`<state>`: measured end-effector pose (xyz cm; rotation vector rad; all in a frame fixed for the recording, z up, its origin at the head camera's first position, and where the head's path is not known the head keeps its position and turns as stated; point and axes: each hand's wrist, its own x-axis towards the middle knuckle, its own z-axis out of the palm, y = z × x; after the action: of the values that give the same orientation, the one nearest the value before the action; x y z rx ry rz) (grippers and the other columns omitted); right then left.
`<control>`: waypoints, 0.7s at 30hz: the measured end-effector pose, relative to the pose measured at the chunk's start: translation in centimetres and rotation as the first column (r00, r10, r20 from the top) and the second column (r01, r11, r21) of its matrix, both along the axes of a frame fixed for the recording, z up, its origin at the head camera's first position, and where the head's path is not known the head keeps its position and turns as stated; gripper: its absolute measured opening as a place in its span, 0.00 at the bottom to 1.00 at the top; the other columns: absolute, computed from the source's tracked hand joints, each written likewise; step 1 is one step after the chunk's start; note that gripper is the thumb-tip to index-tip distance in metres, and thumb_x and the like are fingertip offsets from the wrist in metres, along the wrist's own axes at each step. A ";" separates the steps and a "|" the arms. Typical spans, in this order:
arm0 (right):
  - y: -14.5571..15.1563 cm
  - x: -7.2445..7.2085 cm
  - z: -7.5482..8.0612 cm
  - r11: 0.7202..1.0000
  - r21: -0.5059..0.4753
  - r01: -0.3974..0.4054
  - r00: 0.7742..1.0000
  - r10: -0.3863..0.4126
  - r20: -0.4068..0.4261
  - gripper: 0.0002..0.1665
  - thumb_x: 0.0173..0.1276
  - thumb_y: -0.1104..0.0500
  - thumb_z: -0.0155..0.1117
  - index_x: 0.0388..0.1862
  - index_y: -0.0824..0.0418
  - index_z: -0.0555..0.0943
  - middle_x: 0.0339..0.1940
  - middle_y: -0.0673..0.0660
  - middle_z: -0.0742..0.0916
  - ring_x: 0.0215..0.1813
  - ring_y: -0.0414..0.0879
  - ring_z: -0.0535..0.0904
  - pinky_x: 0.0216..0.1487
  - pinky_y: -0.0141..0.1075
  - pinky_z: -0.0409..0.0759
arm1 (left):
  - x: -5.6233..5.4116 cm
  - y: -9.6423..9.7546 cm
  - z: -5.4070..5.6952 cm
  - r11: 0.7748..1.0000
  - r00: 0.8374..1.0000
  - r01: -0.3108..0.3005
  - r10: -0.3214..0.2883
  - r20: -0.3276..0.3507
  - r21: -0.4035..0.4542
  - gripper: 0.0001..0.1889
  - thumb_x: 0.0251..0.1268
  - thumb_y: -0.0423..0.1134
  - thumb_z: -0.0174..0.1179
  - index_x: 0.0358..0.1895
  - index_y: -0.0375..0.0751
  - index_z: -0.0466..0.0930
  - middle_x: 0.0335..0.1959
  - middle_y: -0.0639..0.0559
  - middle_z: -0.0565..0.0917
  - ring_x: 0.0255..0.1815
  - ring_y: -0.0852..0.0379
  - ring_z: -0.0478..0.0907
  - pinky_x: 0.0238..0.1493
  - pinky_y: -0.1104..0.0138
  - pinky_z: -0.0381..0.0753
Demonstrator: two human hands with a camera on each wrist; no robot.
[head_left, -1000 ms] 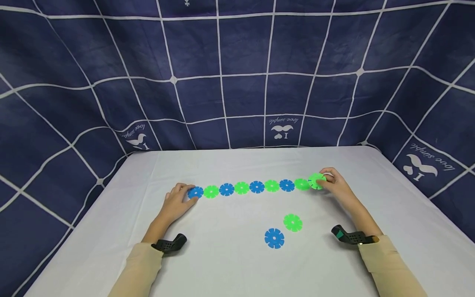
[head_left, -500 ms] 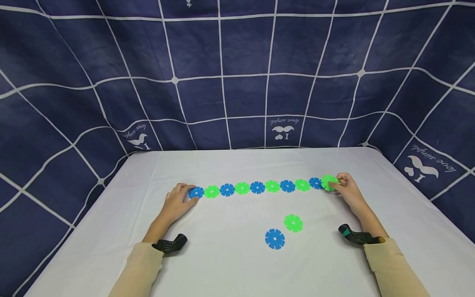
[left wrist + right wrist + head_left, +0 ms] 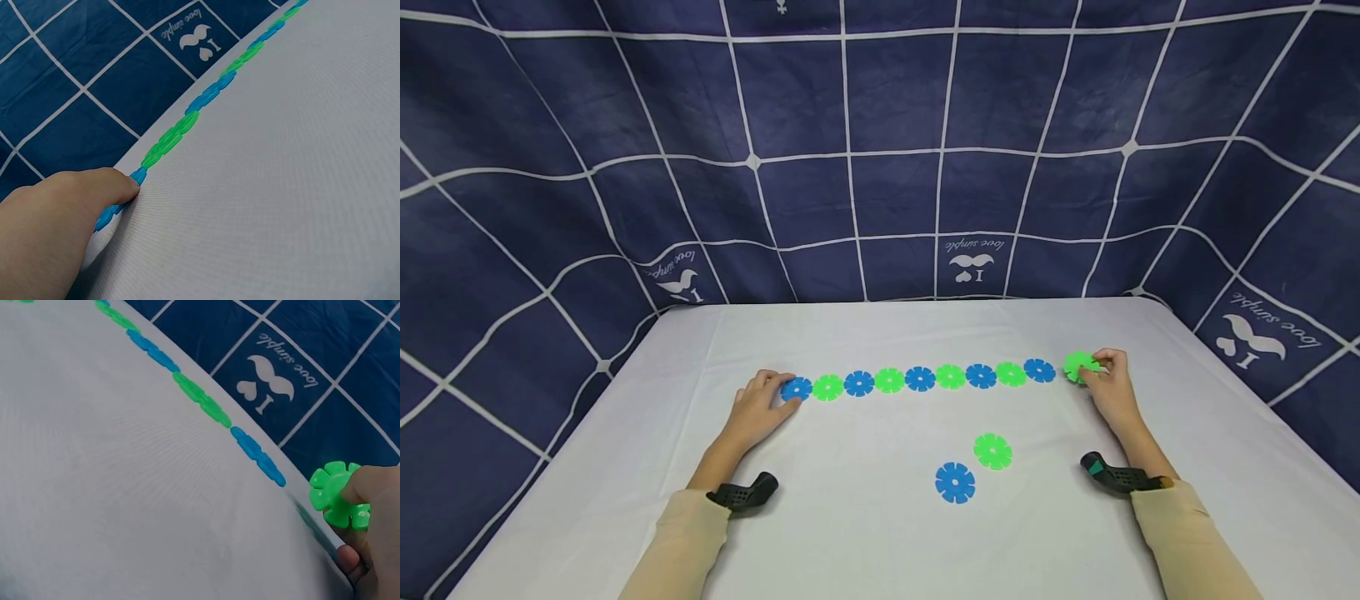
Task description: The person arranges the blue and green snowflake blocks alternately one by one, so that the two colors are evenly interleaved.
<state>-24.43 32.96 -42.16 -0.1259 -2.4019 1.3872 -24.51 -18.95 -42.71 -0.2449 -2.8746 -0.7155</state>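
Blue and green notched plastic discs, like flower-shaped linking discs, lie in a colour-alternating row across the white table. My left hand [image 3: 762,410] has its thumb and index finger on opposite edges of the blue disc [image 3: 797,389] at the row's left end. In the left wrist view the thumb tip [image 3: 132,186] rests against that disc's edge. My right hand [image 3: 1112,390] pinches a green disc [image 3: 1078,367] between thumb and fingers. In the right wrist view this green disc [image 3: 331,487] is tilted above the table, its shadow below, just beyond the row's last blue disc [image 3: 257,455].
Nearer to me lie a loose green disc [image 3: 992,451] and a loose blue disc [image 3: 955,483], flat on the white cloth [image 3: 850,533]. A dark blue checked curtain [image 3: 887,200] hangs behind the table's far edge. Both wrists wear black camera mounts.
My right hand has moved right with the green disc, away from the row. The blue disc at the right end, hidden at first and then partly covered, now shows whole. My left hand stays put.
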 end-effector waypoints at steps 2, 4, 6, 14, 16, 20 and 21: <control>0.0 0.0 -0.2 0.998 0.063 0.004 1.000 -0.003 -0.011 0.18 0.68 0.61 0.46 0.52 0.65 0.56 0.46 0.58 0.69 0.26 0.26 0.65 0.25 0.24 0.66 | 0.0 0.0 0.0 1.000 1.000 0.001 -0.001 -0.002 -0.001 0.27 0.59 0.50 0.55 0.59 0.40 0.69 0.56 0.39 0.69 0.57 0.41 0.66 0.51 0.51 0.59; 0.0 -0.1 -0.4 0.991 0.129 0.017 1.000 -0.016 -0.011 0.21 0.69 0.61 0.45 0.57 0.67 0.56 0.48 0.62 0.70 0.27 0.25 0.65 0.25 0.24 0.65 | 0.0 0.0 0.0 1.000 1.000 0.003 -0.003 -0.005 0.001 0.27 0.59 0.50 0.55 0.59 0.40 0.69 0.55 0.39 0.69 0.57 0.41 0.66 0.51 0.51 0.59; 0.0 0.0 -0.4 0.982 0.186 0.035 0.999 -0.034 -0.005 0.23 0.69 0.61 0.45 0.60 0.67 0.58 0.49 0.66 0.71 0.31 0.28 0.65 0.27 0.24 0.65 | 0.0 0.0 0.0 1.000 1.000 0.005 -0.005 -0.007 0.002 0.27 0.58 0.50 0.55 0.59 0.40 0.70 0.55 0.39 0.69 0.57 0.41 0.66 0.51 0.51 0.59; 0.0 0.2 -0.3 0.949 0.306 0.080 0.996 -0.088 0.013 0.24 0.69 0.61 0.46 0.60 0.72 0.63 0.48 0.71 0.71 0.46 0.59 0.68 0.42 0.46 0.64 | -0.1 0.1 0.0 1.000 1.000 0.009 -0.009 -0.008 0.006 0.27 0.58 0.50 0.56 0.59 0.40 0.70 0.56 0.39 0.69 0.57 0.41 0.66 0.51 0.51 0.58; 0.2 0.2 -0.4 0.932 0.350 0.089 0.994 -0.104 0.024 0.25 0.69 0.59 0.46 0.60 0.72 0.64 0.50 0.73 0.70 0.49 0.63 0.67 0.46 0.52 0.61 | -0.1 0.1 0.0 1.000 1.000 0.010 -0.010 -0.006 0.004 0.27 0.58 0.50 0.55 0.59 0.40 0.70 0.56 0.39 0.69 0.58 0.41 0.66 0.51 0.51 0.58; 0.3 0.1 -0.4 0.898 0.428 0.105 0.987 -0.146 0.064 0.25 0.69 0.56 0.47 0.59 0.72 0.66 0.53 0.75 0.69 0.55 0.68 0.63 0.50 0.59 0.56 | -0.1 0.0 -0.1 1.000 1.000 0.010 -0.010 -0.005 0.000 0.27 0.58 0.50 0.55 0.59 0.40 0.69 0.55 0.39 0.69 0.57 0.41 0.66 0.51 0.51 0.59; 0.3 0.0 -0.4 0.889 0.446 0.104 0.986 -0.151 0.072 0.25 0.69 0.56 0.47 0.59 0.72 0.67 0.54 0.76 0.68 0.57 0.70 0.62 0.51 0.60 0.56 | -0.1 -0.1 -0.1 1.000 1.000 0.011 -0.011 -0.006 0.000 0.27 0.59 0.50 0.55 0.59 0.40 0.69 0.55 0.39 0.69 0.57 0.41 0.66 0.51 0.51 0.59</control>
<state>-24.39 33.28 -42.57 -0.2370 -2.6740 0.7662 -24.63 -19.02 -42.77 -0.2630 -2.8694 -0.7158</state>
